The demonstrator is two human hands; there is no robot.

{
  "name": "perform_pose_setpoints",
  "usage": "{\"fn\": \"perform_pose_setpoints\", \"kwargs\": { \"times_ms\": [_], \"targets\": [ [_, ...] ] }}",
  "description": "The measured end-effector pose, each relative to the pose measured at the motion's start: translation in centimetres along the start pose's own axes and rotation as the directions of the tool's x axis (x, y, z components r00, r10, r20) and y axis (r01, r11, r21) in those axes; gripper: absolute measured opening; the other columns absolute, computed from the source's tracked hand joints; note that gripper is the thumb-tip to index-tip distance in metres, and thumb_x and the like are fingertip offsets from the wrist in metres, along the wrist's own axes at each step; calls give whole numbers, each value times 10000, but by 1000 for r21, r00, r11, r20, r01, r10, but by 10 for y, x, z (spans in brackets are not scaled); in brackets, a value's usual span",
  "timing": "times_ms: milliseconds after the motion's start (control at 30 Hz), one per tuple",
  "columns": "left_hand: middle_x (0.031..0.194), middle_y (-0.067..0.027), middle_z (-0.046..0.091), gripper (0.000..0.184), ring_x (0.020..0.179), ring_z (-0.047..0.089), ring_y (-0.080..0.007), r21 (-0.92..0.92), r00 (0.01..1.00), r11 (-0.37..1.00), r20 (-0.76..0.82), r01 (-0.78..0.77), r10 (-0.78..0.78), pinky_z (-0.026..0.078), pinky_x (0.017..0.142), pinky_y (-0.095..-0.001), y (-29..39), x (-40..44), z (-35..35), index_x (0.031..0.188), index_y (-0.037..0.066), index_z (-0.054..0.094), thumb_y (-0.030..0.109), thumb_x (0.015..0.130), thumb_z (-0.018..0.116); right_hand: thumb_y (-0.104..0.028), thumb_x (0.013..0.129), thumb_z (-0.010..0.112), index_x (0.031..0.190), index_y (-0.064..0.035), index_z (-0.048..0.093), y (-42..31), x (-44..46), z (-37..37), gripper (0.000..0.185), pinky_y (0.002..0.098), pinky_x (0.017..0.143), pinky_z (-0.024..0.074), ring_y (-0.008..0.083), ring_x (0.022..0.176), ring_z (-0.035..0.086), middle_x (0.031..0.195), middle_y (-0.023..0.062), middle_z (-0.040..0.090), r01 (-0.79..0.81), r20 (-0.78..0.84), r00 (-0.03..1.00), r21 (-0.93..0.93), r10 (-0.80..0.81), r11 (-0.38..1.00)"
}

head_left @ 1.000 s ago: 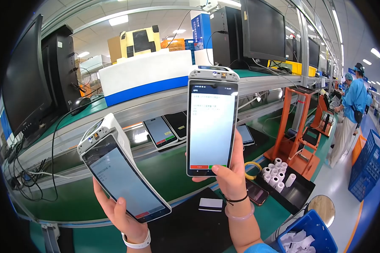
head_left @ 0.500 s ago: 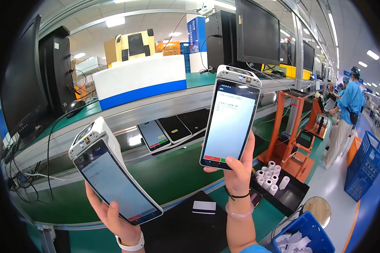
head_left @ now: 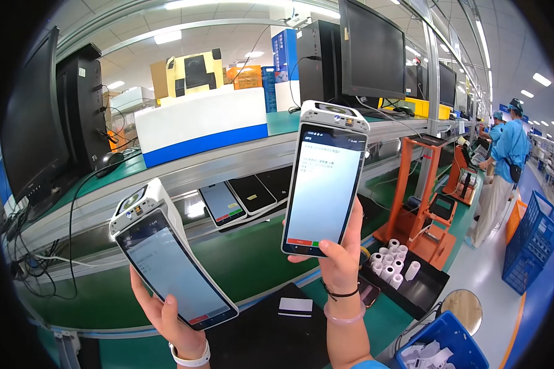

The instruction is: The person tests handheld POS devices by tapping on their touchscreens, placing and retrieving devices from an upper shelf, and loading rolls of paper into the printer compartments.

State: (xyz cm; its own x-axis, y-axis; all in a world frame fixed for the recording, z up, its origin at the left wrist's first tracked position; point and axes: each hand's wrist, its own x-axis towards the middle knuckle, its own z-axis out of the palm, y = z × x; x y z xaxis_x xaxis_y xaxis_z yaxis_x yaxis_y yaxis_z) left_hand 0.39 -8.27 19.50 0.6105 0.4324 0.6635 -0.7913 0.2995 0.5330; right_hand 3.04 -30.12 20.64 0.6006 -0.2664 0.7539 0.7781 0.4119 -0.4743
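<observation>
My left hand (head_left: 173, 320) is closed around a white handheld payment terminal (head_left: 175, 270), tilted, its lit screen facing me. Another payment terminal (head_left: 322, 190) is gripped in my right hand (head_left: 341, 255), held higher and more upright. Its screen shows lines of text with a red and a green button at the bottom, and my right thumb rests by the green one. A white card (head_left: 295, 307) with a dark stripe lies on the black mat (head_left: 258, 341) below. More terminals (head_left: 223, 203) lie on the shelf behind, one with its screen lit.
A black tray (head_left: 421, 289) of white paper rolls (head_left: 388, 264) sits to the right, beside orange stands (head_left: 406, 190). A blue bin (head_left: 443, 344) holds paper scraps. Monitors (head_left: 373, 52) stand on the upper shelf. Co-workers in blue (head_left: 512, 147) stand further along the line.
The terminal in my right hand has moved a little left and down. The one in my left hand has shifted slightly right and down. Both stay held.
</observation>
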Motion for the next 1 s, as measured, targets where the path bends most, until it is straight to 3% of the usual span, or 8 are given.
{"fn": "perform_pose_setpoints", "kwargs": {
  "times_ms": [100,167,233,367,433,567,1000],
  "targets": [
    [1333,-166,391,694,1146,475,-262,40,1000,999,7,6,-6,395,958,-355,-1,0,-2,1395,1,239,165,768,488,-91,739,557,1407,-113,98,2,0,1,811,399,561,605,393,958,606,1155,261,499,-8,40,999,-8,8,1000],
    [1328,-184,405,747,1142,490,-289,-36,1000,999,-1,2,-2,394,966,-381,-4,1,-7,1411,27,199,146,768,560,-92,742,556,1408,-111,96,1,-2,2,810,394,561,605,390,955,608,1152,263,500,-15,50,999,-13,16,1000],
    [1330,-184,403,745,1142,490,-288,-38,1000,999,7,13,-13,395,965,-382,-2,1,-6,1412,28,197,148,770,556,-52,731,544,1408,-99,108,-1,-3,3,807,404,636,601,306,995,592,1236,186,442,-76,67,995,34,74,997],
    [1318,-167,405,697,1126,493,-263,-2,1000,1000,5,3,-3,405,951,-354,2,0,0,1393,-3,236,171,771,500,-51,731,542,1408,-97,103,3,-3,4,807,403,636,600,309,995,592,1236,188,441,-72,88,994,33,69,997],
    [1318,-167,405,699,1125,494,-264,4,1000,1000,-1,9,-9,406,950,-355,3,0,0,1392,-4,236,172,770,502,-76,748,527,1412,-107,95,5,-3,6,793,396,570,606,395,955,607,1168,272,494,-23,64,998,-8,24,1000],
    [1324,-186,402,746,1137,493,-281,-66,999,997,21,29,-28,399,960,-378,0,1,-6,1410,21,190,150,775,560,-74,743,528,1412,-104,99,5,-3,7,795,400,566,605,398,954,606,1164,274,497,-10,48,999,-14,11,1000],
    [1306,-192,421,752,1115,510,-290,-16,999,1000,-40,4,-4,416,941,-385,3,6,-6,1406,11,204,174,757,546,-90,740,524,1407,-91,108,3,-3,6,786,386,543,604,393,936,615,1165,276,497,-19,11,1000,-9,19,1000]
  ]
}}
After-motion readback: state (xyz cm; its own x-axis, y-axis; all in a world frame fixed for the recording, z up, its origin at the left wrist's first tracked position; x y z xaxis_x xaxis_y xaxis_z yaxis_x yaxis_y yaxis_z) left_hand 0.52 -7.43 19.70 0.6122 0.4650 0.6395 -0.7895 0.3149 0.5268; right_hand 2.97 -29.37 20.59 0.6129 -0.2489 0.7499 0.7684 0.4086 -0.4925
